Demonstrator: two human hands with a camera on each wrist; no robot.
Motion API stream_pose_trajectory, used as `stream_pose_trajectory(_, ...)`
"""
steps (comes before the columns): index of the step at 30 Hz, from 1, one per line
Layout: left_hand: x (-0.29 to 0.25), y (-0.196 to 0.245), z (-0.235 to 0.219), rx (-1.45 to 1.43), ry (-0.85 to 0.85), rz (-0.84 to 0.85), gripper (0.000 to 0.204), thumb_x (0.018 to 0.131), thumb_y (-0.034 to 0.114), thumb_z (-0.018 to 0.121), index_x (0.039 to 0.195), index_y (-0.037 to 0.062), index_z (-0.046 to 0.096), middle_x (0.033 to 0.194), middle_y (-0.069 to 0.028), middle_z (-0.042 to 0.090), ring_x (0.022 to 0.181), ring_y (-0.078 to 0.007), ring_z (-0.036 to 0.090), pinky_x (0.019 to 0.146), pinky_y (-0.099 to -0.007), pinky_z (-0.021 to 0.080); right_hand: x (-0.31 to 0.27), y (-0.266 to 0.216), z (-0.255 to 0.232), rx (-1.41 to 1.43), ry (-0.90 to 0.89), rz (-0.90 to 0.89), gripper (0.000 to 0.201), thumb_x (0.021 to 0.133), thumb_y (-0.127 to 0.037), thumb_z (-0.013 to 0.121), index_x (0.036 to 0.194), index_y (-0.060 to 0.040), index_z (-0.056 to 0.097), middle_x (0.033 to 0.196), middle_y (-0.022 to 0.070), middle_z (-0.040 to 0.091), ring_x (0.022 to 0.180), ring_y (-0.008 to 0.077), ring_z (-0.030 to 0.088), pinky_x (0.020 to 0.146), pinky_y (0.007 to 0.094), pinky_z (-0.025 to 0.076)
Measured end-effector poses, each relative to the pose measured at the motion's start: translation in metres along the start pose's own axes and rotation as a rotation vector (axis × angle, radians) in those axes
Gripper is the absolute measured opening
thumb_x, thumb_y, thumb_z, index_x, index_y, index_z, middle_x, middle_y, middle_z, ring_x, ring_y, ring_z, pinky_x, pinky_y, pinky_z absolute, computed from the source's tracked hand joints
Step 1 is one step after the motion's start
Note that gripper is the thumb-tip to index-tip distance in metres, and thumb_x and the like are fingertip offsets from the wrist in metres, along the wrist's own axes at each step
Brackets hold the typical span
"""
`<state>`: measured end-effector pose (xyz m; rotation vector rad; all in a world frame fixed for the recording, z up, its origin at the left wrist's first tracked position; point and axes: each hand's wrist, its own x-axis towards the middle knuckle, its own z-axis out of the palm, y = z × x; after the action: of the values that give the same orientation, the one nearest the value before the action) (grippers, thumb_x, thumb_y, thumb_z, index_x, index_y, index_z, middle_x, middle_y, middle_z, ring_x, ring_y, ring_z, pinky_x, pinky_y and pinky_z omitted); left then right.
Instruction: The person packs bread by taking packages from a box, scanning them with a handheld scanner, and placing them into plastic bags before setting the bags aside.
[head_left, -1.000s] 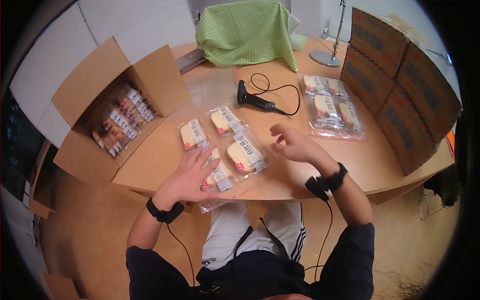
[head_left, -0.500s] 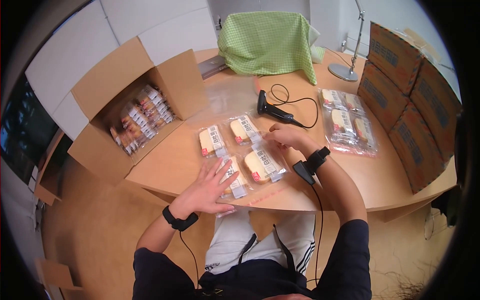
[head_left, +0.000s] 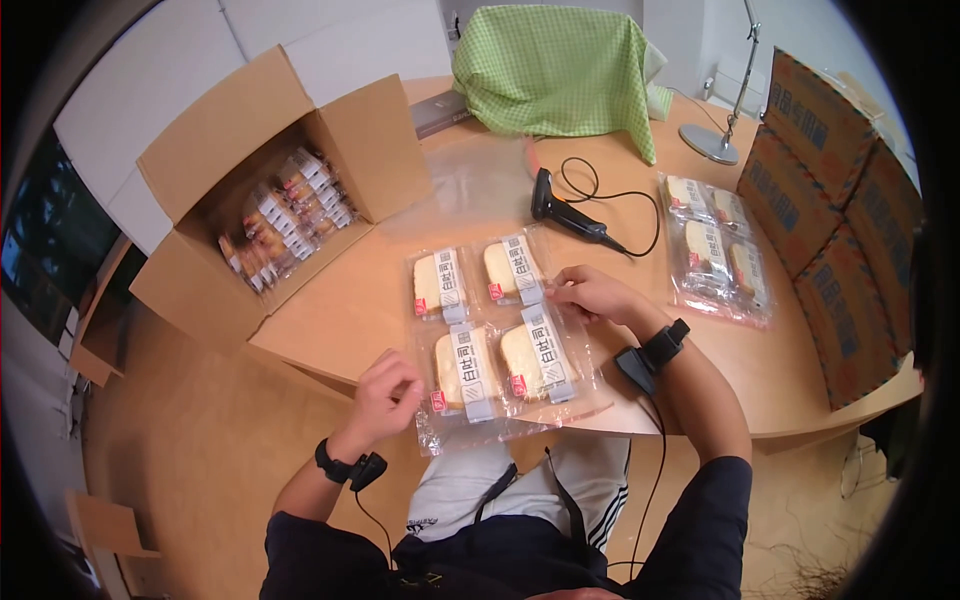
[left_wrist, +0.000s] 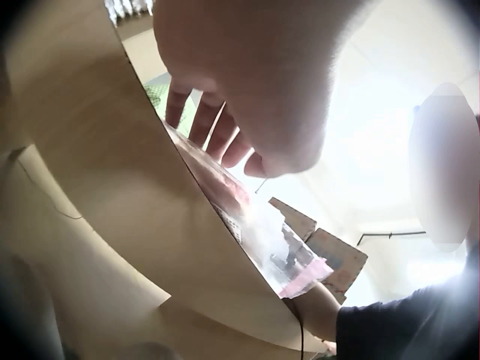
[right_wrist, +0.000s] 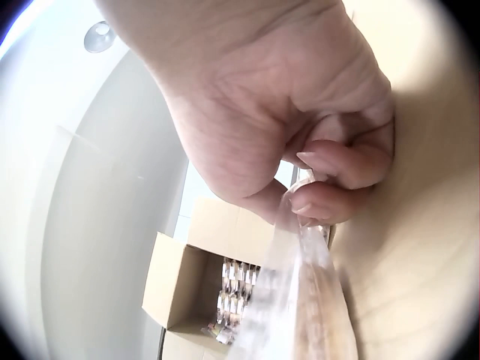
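Observation:
A clear plastic bag with several wrapped bread slices lies flat at the table's front, its near edge overhanging. My right hand pinches the bag's right side between thumb and fingertips; the right wrist view shows the clear film drawn up into a fold there. Just off the bag's left edge is my left hand, its fingers loosely bent. In the left wrist view those fingers stand apart, tips close to the bag.
An open carton of packaged baked goods stands at left. Behind the bag lie a black scanner with its cable and an empty clear bag. At right are another filled bag, stacked cartons and a lamp base.
My right hand has come in from the right and taken hold of the bag's side. The left hand has lifted off the bread slices to the left edge. The bag has shifted toward me.

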<state>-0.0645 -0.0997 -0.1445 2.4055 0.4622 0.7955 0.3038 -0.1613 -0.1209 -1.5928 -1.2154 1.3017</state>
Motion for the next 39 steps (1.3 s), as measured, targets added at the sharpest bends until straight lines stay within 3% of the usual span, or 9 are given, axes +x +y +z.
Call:
stream_pose_trajectory(5,-0.027,-0.001,-0.019,-0.184,0.030,-0.439,0.020,0.091,0.012,0.061,0.075,-0.0001,0.059,0.084,-0.0090,0.066,0.069,-0.0122,0.064,0.056,-0.0287,0.048,-0.007,0.003,-0.002,-0.027,-0.025,-0.005,0.019,0.095,-0.020,0.060,0.096,-0.0018,0.055,0.061,-0.0012,0.049,0.046,0.0070,0.043,0.040,0.0240,0.031)
stream_pose_trajectory(7,-0.031,0.012,-0.030,-0.319,-0.441,-0.801,0.030,0.099,0.023,0.051,0.084,-0.0005,0.062,0.084,-0.0084,0.067,0.075,-0.0144,0.065,0.061,-0.0287,0.051,-0.009,0.003,-0.001,-0.058,-0.050,-0.025,0.018,0.097,-0.019,0.058,0.096,-0.0012,0.054,0.062,-0.0011,0.049,0.046,0.0070,0.043,0.040,0.0238,0.031)
stream_pose_trajectory(11,-0.048,0.005,-0.016,-0.498,-0.510,-0.888,0.041,0.103,0.034,0.041,0.109,-0.0017,0.061,0.098,-0.0132,0.069,0.086,-0.0187,0.068,0.069,-0.0308,0.056,-0.013,0.007,-0.001,-0.020,-0.099,-0.024,0.020,0.095,-0.017,0.058,0.090,0.0015,0.053,0.059,0.0011,0.050,0.045,0.0099,0.047,0.039,0.0257,0.034)
stream_pose_trajectory(16,-0.039,0.019,0.000,-1.328,-0.268,-1.026,0.051,0.103,0.034,0.036,0.139,-0.0021,0.039,0.122,-0.0245,0.060,0.101,-0.0381,0.066,0.072,-0.0408,0.060,-0.024,0.005,0.000,-0.059,-0.239,0.020,0.017,0.098,-0.018,0.056,0.092,-0.0019,0.052,0.063,-0.0002,0.051,0.046,0.0070,0.044,0.040,0.0238,0.033)
stream_pose_trajectory(23,-0.040,0.000,0.000,-1.739,-0.429,-0.978,0.051,0.101,0.032,0.043,0.138,-0.0018,0.037,0.123,-0.0256,0.059,0.094,-0.0460,0.067,0.063,-0.0420,0.060,-0.033,0.002,-0.004,-0.156,-0.393,0.033,0.019,0.097,-0.020,0.057,0.091,-0.0024,0.052,0.066,0.0022,0.057,0.049,0.0080,0.052,0.044,0.0229,0.040)
stream_pose_trajectory(28,-0.033,0.015,0.003,-1.413,-0.408,-1.005,0.047,0.098,0.025,0.049,0.135,-0.0011,0.038,0.123,-0.0230,0.059,0.093,-0.0433,0.068,0.063,-0.0410,0.059,-0.033,0.002,0.008,0.151,-0.079,0.081,0.028,0.094,-0.025,0.061,0.087,0.0006,0.054,0.069,0.0066,0.061,0.057,0.0150,0.063,0.048,0.0243,0.047)
stream_pose_trajectory(32,-0.029,0.028,0.010,-1.212,-0.385,-1.027,0.051,0.098,0.016,0.051,0.141,-0.0008,0.032,0.132,-0.0226,0.052,0.096,-0.0395,0.068,0.066,-0.0431,0.059,-0.033,-0.002,0.018,-0.137,0.005,-0.028,0.030,0.093,-0.027,0.064,0.089,0.0015,0.055,0.074,0.0069,0.062,0.058,0.0142,0.060,0.053,0.0279,0.048)
stream_pose_trajectory(34,-0.031,0.029,0.021,-0.943,-0.180,-0.669,0.058,0.096,0.007,0.050,0.146,-0.0017,0.023,0.138,-0.0225,0.045,0.093,-0.0345,0.070,0.067,-0.0417,0.060,-0.032,0.001,0.025,-0.142,0.056,-0.056,0.031,0.093,-0.025,0.065,0.095,0.0024,0.052,0.076,0.0084,0.062,0.057,0.0143,0.060,0.051,0.0281,0.048)
stream_pose_trajectory(39,-0.027,0.041,0.011,-1.058,-0.198,-0.777,0.068,0.096,0.004,0.049,0.151,0.0087,0.009,0.136,-0.0219,0.045,0.083,-0.0341,0.070,0.062,-0.0401,0.061,-0.031,0.005,0.046,-0.027,0.160,-0.106,0.045,0.092,-0.020,0.065,0.116,0.0030,0.035,0.082,0.0130,0.061,0.054,0.0149,0.058,0.046,0.0291,0.046)
